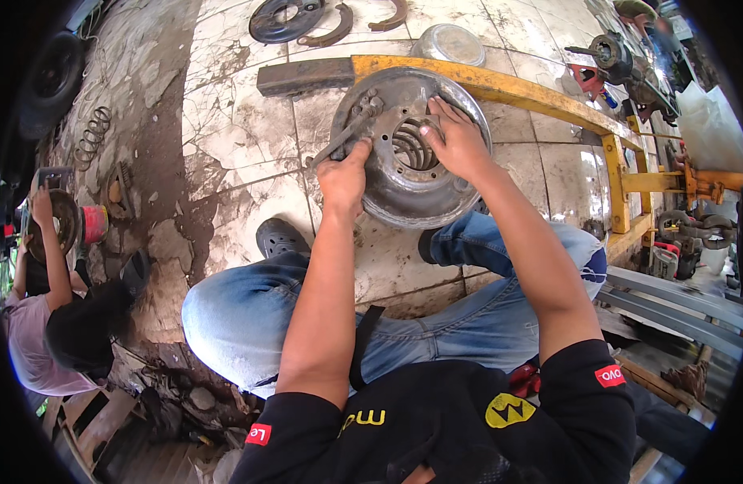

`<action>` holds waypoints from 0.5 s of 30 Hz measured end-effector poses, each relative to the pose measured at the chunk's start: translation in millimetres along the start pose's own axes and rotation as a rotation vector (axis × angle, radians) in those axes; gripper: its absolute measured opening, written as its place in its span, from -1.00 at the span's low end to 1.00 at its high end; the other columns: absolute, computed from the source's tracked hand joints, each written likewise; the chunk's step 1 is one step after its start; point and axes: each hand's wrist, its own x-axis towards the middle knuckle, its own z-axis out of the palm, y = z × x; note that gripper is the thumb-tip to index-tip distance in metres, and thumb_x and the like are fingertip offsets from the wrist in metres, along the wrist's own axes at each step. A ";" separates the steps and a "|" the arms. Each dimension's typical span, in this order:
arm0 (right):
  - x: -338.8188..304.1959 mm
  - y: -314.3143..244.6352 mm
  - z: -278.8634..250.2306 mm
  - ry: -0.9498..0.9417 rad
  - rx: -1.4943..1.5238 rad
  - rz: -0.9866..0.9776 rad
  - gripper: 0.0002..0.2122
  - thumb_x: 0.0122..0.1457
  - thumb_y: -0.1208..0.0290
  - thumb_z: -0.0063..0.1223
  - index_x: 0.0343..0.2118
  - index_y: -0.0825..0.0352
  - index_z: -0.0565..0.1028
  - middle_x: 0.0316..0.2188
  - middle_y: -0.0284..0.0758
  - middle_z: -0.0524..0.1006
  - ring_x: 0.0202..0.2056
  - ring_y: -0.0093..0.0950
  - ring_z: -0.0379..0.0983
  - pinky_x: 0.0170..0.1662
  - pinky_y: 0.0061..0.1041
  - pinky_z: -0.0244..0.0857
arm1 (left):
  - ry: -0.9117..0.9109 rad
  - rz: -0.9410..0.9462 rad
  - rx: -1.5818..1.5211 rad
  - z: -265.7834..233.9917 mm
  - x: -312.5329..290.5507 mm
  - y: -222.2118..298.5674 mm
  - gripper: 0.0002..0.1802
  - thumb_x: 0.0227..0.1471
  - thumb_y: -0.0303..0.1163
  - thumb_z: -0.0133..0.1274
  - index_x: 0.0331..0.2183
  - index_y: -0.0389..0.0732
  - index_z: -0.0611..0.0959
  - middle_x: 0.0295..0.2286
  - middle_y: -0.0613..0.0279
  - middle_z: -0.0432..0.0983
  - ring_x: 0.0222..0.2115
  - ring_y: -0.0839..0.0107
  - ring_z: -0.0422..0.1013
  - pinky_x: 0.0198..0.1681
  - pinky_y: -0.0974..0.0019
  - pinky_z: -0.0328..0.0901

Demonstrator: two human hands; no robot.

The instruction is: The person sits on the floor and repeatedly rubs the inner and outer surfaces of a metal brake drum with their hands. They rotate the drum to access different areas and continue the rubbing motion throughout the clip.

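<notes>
The plate (390, 187) is before me, above the tiles (412, 278), by the yellow frame (513, 87): round, dull grey, smudged brown, with small holes ringing a wide central one where a spring (413, 151) shows. My left hand (344, 176) clamps its left edge beside a dark bar (339, 143); my right hand (459, 139), apart, touches its face, whether pinching anything I cannot tell.

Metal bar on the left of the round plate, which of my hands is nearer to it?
Left. Your left hand is close beside the metal bar; your right hand is farther off, on the right side of the round plate.
</notes>
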 end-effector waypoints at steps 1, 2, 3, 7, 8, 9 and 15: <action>-0.4 3.3 0.5 -0.021 0.029 0.008 -0.51 0.29 0.14 -0.08 0.19 0.33 0.32 0.25 -0.25 0.28 0.23 -0.17 0.19 0.22 -0.16 0.11 | 0.002 -0.023 -0.010 1.2 -3.0 3.2 -0.55 -0.05 -0.33 0.26 -0.13 -0.39 0.59 -0.22 0.07 0.56 -0.23 0.31 0.47 -0.11 0.24 0.37; 1.7 -1.6 -2.0 -0.045 0.057 0.006 -0.51 0.30 0.14 -0.10 0.20 0.32 0.30 0.27 -0.26 0.25 0.26 -0.18 0.15 0.23 -0.14 0.09 | 0.005 -0.018 0.004 -0.9 -2.3 2.2 -0.54 -0.04 -0.33 0.25 -0.11 -0.39 0.58 -0.20 0.06 0.55 -0.22 0.30 0.47 -0.12 0.24 0.37; 1.1 -8.1 -3.2 -0.056 0.035 0.011 -0.50 0.30 0.14 -0.09 0.21 0.32 0.29 0.27 -0.24 0.24 0.27 -0.18 0.13 0.25 -0.15 0.07 | 0.008 -0.013 0.018 -2.6 -0.3 1.4 -0.52 -0.04 -0.33 0.25 -0.10 -0.40 0.57 -0.19 0.04 0.54 -0.21 0.30 0.47 -0.12 0.24 0.37; -9.3 -28.8 -6.3 -0.080 -0.081 0.010 -0.44 0.30 0.08 -0.10 0.26 0.33 0.23 0.31 -0.20 0.17 0.32 -0.22 0.04 0.29 -0.12 -0.03 | -0.085 -0.015 -0.012 -2.8 -6.9 7.8 -0.49 -0.03 -0.34 0.24 -0.06 -0.41 0.54 -0.16 0.02 0.52 -0.20 0.28 0.47 -0.14 0.23 0.38; -9.4 -32.0 -6.0 -0.084 -0.113 0.000 -0.41 0.30 0.05 -0.10 0.27 0.33 0.22 0.32 -0.21 0.14 0.34 -0.23 0.01 0.29 -0.09 -0.04 | -0.083 -0.022 -0.010 -3.0 -7.2 8.2 -0.50 -0.02 -0.34 0.24 -0.07 -0.41 0.54 -0.17 0.03 0.53 -0.22 0.28 0.48 -0.15 0.24 0.39; -8.2 -35.0 -5.8 -0.079 -0.149 0.003 -0.39 0.29 0.00 -0.12 0.26 0.33 0.22 0.33 -0.20 0.13 0.34 -0.23 0.00 0.28 -0.08 -0.03 | -0.080 -0.028 -0.007 -3.3 -7.2 8.7 -0.51 -0.02 -0.35 0.24 -0.08 -0.41 0.55 -0.19 0.03 0.54 -0.23 0.28 0.48 -0.15 0.24 0.39; 14.3 -40.4 -2.4 -0.120 -0.241 0.088 -0.21 0.23 -0.28 -0.29 0.29 0.35 0.17 0.35 -0.17 0.06 0.37 -0.18 -0.09 0.29 -0.02 -0.05 | -0.133 -0.046 -0.121 -5.8 0.2 1.2 -0.53 -0.03 -0.38 0.26 -0.12 -0.49 0.58 -0.21 -0.03 0.57 -0.27 0.28 0.51 -0.18 0.25 0.41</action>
